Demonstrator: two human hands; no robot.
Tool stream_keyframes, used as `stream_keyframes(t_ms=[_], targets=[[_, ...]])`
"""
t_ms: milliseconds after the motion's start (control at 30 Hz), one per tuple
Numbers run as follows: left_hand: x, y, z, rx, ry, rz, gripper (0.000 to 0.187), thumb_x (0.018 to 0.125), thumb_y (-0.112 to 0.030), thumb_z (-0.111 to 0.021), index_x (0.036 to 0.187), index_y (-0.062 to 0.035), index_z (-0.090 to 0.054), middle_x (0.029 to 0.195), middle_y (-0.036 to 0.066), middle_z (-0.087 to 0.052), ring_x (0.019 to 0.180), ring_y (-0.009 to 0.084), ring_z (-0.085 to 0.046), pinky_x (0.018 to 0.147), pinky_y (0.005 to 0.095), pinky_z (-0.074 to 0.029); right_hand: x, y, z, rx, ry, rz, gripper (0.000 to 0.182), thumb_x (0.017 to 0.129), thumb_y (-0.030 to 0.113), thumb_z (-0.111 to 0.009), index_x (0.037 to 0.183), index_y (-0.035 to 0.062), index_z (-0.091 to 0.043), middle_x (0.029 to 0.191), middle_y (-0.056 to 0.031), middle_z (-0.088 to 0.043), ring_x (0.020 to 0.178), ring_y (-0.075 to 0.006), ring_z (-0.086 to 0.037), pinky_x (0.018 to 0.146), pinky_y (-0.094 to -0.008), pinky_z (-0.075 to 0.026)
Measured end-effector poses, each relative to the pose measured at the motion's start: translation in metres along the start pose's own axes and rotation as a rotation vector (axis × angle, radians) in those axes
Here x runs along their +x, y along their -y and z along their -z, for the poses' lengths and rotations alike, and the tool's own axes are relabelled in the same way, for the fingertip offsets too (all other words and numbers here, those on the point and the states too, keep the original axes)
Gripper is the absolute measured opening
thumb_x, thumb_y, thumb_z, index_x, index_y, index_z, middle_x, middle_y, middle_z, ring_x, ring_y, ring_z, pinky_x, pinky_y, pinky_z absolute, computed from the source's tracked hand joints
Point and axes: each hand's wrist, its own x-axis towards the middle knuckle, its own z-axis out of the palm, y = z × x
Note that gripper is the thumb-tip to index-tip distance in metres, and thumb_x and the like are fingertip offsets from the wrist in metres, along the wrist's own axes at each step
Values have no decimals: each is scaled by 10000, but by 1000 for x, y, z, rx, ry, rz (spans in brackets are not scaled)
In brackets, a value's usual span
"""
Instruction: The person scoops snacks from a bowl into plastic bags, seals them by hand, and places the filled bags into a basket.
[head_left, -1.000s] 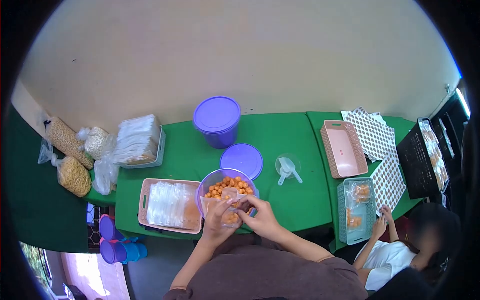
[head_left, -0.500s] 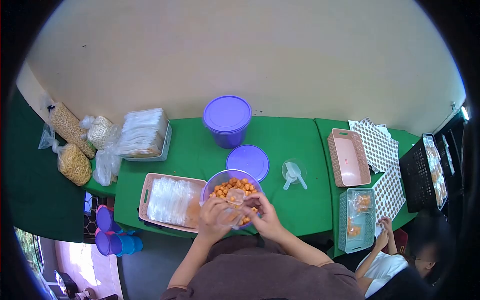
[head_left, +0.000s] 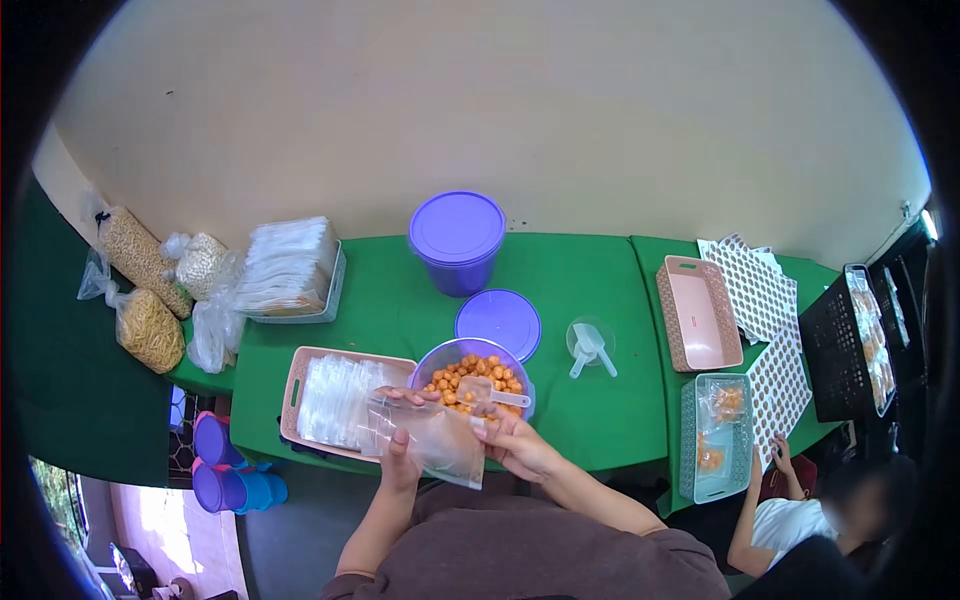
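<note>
A clear plastic bag (head_left: 448, 447) is spread between my two hands, close to my body and in front of the tub. My left hand (head_left: 398, 462) grips its left side, thumb on top and fingers behind. At the bag's right edge, my right hand (head_left: 522, 447) pinches the plastic. Just beyond them stands a purple tub (head_left: 430, 362) of round orange snacks (head_left: 487, 367). On the snacks lies a clear scoop (head_left: 474, 389), its handle pointing right and free of both hands. A pink basket (head_left: 290, 400) of stacked clear bags (head_left: 335, 400) sits to the left.
Behind the tub are a purple lid (head_left: 498, 325) and a lidded purple bucket (head_left: 457, 245). White scoops (head_left: 592, 350) rest on a clear lid. At right, a pale green basket (head_left: 737, 480) holds filled packets, near a pink basket (head_left: 697, 315), sticker sheets (head_left: 755, 290) and a seated person (head_left: 790, 525).
My hands have drawn back from over the tub, and the bag is now stretched out between them. The scoop lies on the snacks. The other person's hands have moved onto the sticker sheet.
</note>
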Motion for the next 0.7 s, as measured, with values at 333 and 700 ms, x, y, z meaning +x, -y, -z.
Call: stream_keyframes(t_ms=[333, 700], targets=[[1, -10, -3, 187, -125, -195, 654, 827, -436, -708, 1235, -71, -351, 1034, 94, -500, 1035, 258, -552, 977, 440, -426, -22, 1, -12, -115, 90, 65, 747, 914, 108, -655, 1479, 45, -170, 915, -100, -668, 815, -131, -641, 742, -258, -512], [2, -39, 34, 480, -249, -413, 472, 882, -297, -694, 1164, -60, -399, 932, 86, -551, 895, 232, -605, 884, 436, -496, 16, 19, 32, -1890, -387, 781, 399, 820, 168, -686, 1179, 38, -570, 1002, -146, -581, 930, -317, -526, 872, -469, -375]])
